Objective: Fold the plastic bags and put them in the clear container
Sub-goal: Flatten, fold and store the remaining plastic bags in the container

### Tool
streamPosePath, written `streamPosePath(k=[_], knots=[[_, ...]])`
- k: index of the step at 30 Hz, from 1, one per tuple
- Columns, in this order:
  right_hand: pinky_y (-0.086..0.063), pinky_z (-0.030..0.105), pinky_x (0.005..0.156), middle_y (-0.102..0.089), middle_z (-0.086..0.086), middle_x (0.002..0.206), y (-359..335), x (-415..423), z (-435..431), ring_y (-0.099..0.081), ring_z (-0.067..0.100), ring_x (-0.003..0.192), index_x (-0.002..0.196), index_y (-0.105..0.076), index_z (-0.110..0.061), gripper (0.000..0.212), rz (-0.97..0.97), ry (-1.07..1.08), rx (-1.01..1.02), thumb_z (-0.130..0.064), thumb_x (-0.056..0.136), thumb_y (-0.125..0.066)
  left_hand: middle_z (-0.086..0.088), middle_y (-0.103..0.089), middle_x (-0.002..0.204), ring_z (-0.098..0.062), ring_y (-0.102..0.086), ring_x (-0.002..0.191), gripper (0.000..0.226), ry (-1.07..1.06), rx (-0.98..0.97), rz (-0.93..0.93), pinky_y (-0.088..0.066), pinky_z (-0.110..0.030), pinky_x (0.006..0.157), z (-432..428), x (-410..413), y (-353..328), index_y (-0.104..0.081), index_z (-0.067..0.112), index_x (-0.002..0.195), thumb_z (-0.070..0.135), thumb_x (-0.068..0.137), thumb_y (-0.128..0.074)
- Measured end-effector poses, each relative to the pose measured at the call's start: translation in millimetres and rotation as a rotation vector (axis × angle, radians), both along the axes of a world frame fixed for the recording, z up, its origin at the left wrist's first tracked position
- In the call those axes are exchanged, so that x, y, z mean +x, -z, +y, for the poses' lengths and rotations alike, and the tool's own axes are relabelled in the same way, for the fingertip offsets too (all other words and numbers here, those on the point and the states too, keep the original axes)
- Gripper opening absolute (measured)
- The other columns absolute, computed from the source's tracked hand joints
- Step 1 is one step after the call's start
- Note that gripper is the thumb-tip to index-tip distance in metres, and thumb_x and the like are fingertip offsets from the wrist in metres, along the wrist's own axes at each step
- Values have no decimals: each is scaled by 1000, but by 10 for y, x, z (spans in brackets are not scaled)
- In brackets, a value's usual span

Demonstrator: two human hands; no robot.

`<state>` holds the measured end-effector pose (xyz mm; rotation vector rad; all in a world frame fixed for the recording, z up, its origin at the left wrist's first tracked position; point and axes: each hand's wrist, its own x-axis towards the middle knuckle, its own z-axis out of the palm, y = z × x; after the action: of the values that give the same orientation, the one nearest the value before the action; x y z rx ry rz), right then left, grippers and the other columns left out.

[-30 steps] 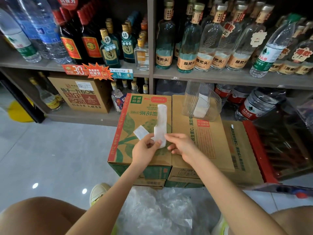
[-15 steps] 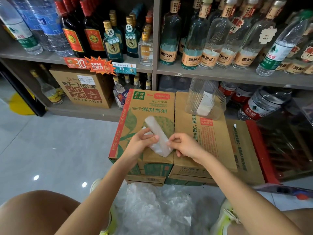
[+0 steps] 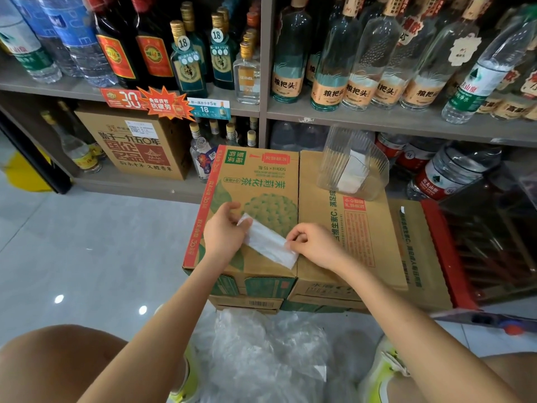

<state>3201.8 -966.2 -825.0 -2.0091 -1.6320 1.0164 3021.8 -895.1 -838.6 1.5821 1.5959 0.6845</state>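
Pinching opposite ends of the folded plastic bag [image 3: 267, 242], lying on the carton [image 3: 261, 175], left hand [image 3: 223, 231] & right hand [image 3: 312, 245] sit apart; slick film may spring open if either grip slips, esp. w/ clear container [image 3: 353, 164] well back on the next carton [image 3: 360, 228]

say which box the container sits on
The right box, plain brown with a red panel; the container stands at its far end. The green-printed left box lies under the bag held by left hand and right hand.
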Motion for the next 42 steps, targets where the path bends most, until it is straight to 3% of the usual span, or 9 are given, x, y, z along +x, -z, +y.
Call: streamPosePath(k=[4, 7, 10, 17, 22, 25, 29, 34, 42], knots=[[-47, 27, 67, -66, -3, 83, 16, 22, 16, -61, 14, 75, 99, -63, -20, 11, -9, -12, 18, -23, 89, -66, -8, -64, 110, -29, -58, 104, 27, 76, 387, 255, -42, -38, 91, -104, -68, -1, -64, 10, 116, 16, 90, -58], [-44, 27, 65, -62, -6, 78, 15, 37, 40, -57, 11, 69, 100, -62, -22, 12, -13, -37, 9, -22, 88, -66, -12, -65, 121, -34, -57, 116, 36, 458, 749, 394, -36, -44, 107, -259, -82, 87, -68, 6, 112, 10, 84, -45], [-45, 29, 68, -61, -7, 76, 7, 39, 52, -56, 10, 69, 104, -63, -20, 16, -29, -60, 15, -20, 89, -65, -10, -52, 140, -30, -42, 135, 47, 730, 703, 521, -15, -38, 117, -429, -53, 231, -56, 6, 133, 27, 98, -34], [-45, 19, 73, -62, -15, 91, -32, 56, -37, -55, 0, 80, 108, -68, -21, 18, 83, 107, 161, -23, 92, -61, -10, -49, 143, -29, -41, 136, 53, 693, 589, 656, -18, -38, 113, -563, -16, 439, -49, 5, 138, 36, 102, -24], [-47, 31, 96, -62, -3, 128, 196, -120, -280, -58, 17, 117, 127, -61, -17, 37, -374, 3, 400, -31, 101, -39, -10, -45, 146, -30, -37, 138, 56, 596, 517, 633, -22, -42, 116, -630, 92, 428, -45, 5, 141, 37, 103, -18], [-37, 46, 108, -56, 2, 135, 416, -169, -325, -50, 23, 128, 131, -57, -13, 52, -509, -117, 350, -36, 99, -23, -12, -49, 143, -31, -42, 135, 57, 556, 533, 653, -28, -43, 113, -649, 128, 404, -49, 4, 137, 37, 102, -20], [-15, 39, 119, -39, -1, 149, 477, -155, -332, -31, 19, 141, 141, -43, -14, 71, -522, -146, 282, -45, 99, 5, -12, -46, 145, -32, -40, 137, 63, 635, 619, 720, -21, -45, 113, -646, 115, 347, -48, 3, 138, 44, 103, -16], [-7, 36, 115, -39, -2, 149, 499, -157, -330, -30, 16, 141, 142, -43, -14, 66, -530, -126, 279, -42, 101, 0, -6, -48, 145, -22, -38, 138, 64, 742, 614, 717, -19, -39, 113, -513, -64, 396, -47, 9, 141, 48, 104, -11], [3, 38, 117, -24, -8, 154, 488, -139, -336, -15, 12, 145, 147, -32, -19, 85, -542, -144, 311, -51, 90, 21, 1, -43, 148, -14, -30, 140, 54, 725, 598, 682, -15, -39, 116, -317, -408, 409, -43, 13, 144, 37, 105, -14]])
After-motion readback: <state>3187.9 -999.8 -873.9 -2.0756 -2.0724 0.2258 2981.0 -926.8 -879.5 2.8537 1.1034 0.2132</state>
